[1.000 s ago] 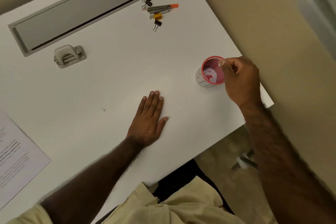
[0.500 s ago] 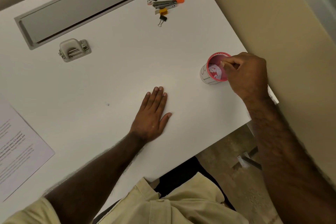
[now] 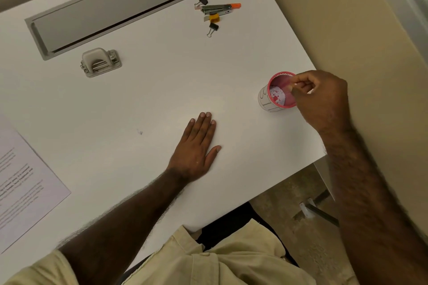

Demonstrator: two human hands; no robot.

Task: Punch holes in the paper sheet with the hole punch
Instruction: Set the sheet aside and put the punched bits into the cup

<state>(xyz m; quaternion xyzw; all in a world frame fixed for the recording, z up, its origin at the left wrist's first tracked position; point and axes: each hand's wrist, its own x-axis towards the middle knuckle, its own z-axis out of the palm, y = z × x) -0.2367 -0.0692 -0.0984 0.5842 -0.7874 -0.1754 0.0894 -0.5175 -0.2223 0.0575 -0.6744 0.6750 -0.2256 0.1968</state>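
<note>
Left hand (image 3: 196,148) lies flat on the table (image 3: 162,90), fingers together, right hand (image 3: 322,99) pinches over the red mesh cup (image 3: 279,92), holding what I cannot tell, while hole punch (image 3: 101,62) waits up-left and paper sheet (image 3: 25,183) far left, both nearer the left.

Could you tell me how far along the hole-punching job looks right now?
Possibly done: the red cup holds white paper bits. In hand: the right hand pinches over its rim; the left hand rests flat. The hole punch and printed sheet lie apart, untouched; holes aren't visible.
</note>
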